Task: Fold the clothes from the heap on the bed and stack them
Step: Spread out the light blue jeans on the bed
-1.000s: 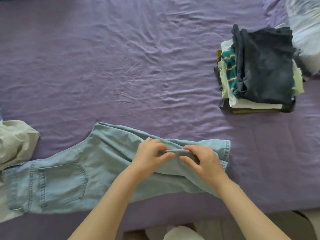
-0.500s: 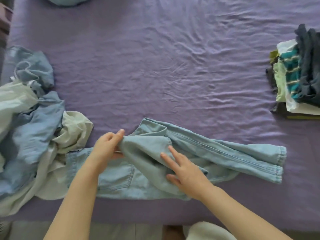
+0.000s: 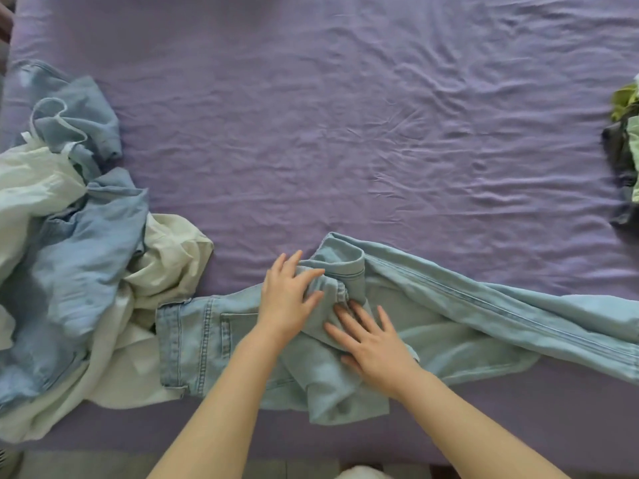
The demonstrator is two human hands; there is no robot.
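Broadly, the bed (image 3: 311,115) under its wrinkled purple sheet fills the whole view, and everything else lies round its edges. At nine o'clock sprawls the heap (image 3: 58,257), a tangle of pale blue denim and cream cloth waiting to be folded. Running from about seven o'clock out past four o'clock lie the jeans (image 3: 484,312), light blue, waistband and back pocket toward the heap, legs trailing off the right edge. At three o'clock only a sliver of the stack (image 3: 622,160) shows, dark and green layers cut by the frame, so its state is hard to judge. The left hand (image 3: 287,299) rests on the bunched fold near the seat, fingers spread and lightly curved over the cloth rather than clenched; it seems to press and not pinch, though the fingertips sink into the folds. The right hand (image 3: 373,344) lies flat with straight, splayed fingers, holding the doubled fabric down. The risk I see is that the crumpled ridge between the hands gets trapped in the fold, leaving a lumpy bundle that would tip the stack. The waistband also touches the cream cloth, so a pull could drag the heap along.
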